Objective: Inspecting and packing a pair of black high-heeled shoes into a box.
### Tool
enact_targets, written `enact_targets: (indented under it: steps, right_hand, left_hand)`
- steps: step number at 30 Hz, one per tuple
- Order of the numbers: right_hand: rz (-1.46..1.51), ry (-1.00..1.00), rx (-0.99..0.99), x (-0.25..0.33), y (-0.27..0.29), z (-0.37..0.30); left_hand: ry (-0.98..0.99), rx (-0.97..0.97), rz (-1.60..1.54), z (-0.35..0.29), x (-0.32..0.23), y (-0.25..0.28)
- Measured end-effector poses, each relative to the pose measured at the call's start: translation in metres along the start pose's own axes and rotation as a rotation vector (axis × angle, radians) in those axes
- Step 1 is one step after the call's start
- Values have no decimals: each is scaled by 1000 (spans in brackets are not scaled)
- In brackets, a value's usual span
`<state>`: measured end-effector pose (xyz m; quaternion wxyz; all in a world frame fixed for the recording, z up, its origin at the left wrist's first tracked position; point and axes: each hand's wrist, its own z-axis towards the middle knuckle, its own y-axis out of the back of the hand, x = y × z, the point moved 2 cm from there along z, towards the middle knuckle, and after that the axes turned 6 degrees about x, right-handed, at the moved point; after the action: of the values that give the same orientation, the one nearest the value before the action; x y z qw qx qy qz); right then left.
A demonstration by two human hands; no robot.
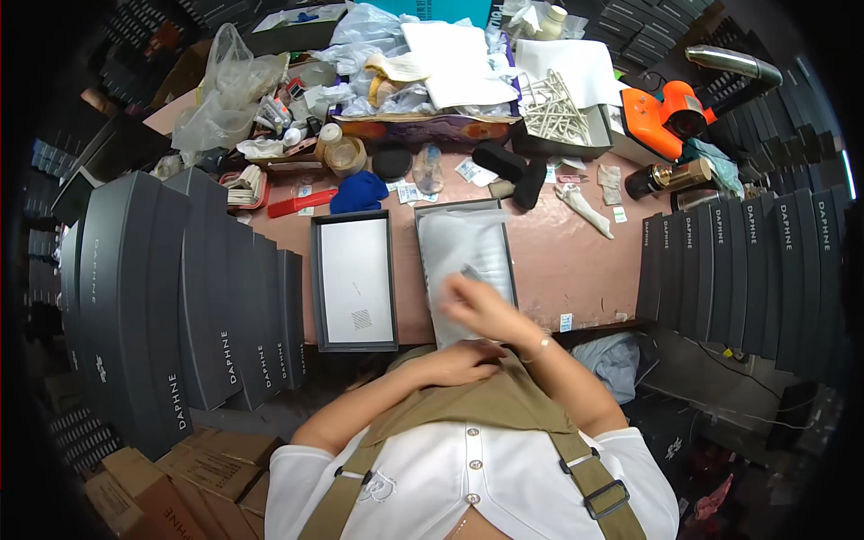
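Note:
A dark grey shoe box (514, 301) stands in front of me, with thin white tissue paper (454, 243) laid over what is inside. My right hand (481, 310) is over its near part, smeared by motion; whether its fingers hold anything cannot be made out. Against my olive apron (495, 409) rests my left hand (463, 363), fingers loosely stretched toward the right, just short of the box's near edge. To the left of this box lies a box lid (354, 270), white inside, with a small printed patch.
Tall stacks of grey shoe boxes flank me at left (135, 297) and right (765, 261). Along the back are a bin of crumpled paper (423, 130), a box of white sticks (558, 112), an orange heat-gun-like tool (661, 117), black brushes (513, 171) and a blue cloth (360, 193).

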<state>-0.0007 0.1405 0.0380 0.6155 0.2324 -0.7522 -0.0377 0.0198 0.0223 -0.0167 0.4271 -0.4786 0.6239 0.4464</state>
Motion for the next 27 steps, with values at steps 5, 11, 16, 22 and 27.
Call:
enact_targets:
  steps: [5, 11, 16, 22, 27]
  right_hand:
    - [-14, 499, 272, 48, -62, 26]
    - [-400, -120, -236, -95, -29, -26]
    - [-629, -122, -239, -157, -60, -6]
    - [274, -290, 361, -109, 16, -14]
    - [651, -263, 254, -74, 99, -106]
  left_hand:
    - [-120, -762, 218, 63, 50, 3]
    - [184, -1491, -1014, -27, 139, 57]
    - [35, -1240, -382, 7, 118, 56]
    - [148, -1322, -448, -16, 127, 64]
    - [180, -1199, 61, -22, 82, 82]
